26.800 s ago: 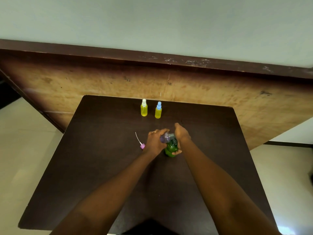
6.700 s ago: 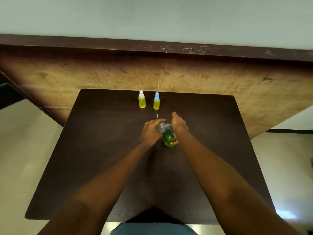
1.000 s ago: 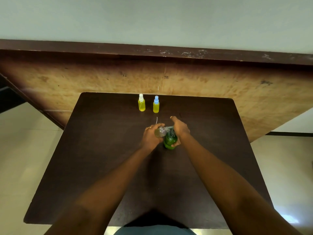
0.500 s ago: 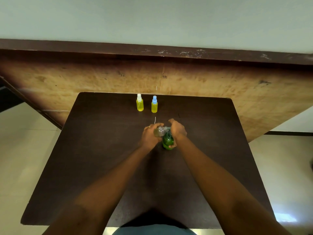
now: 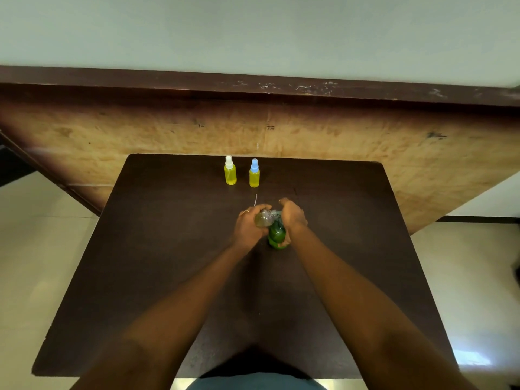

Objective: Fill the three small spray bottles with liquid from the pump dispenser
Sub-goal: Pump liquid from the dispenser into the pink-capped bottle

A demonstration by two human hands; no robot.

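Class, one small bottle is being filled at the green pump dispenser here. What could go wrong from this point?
1. The left hand holds the small clear bottle at the nozzle of the green pump dispenser. If the bottle's mouth slips off, liquid could land on the table.
2. The right hand grips the dispenser's top. A hard, off-centre push might tip it over.

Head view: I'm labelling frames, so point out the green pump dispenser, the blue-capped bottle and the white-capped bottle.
green pump dispenser [image 5: 277, 235], head view, green body.
blue-capped bottle [image 5: 254, 179], head view, yellow body.
white-capped bottle [image 5: 230, 177], head view, yellow body.
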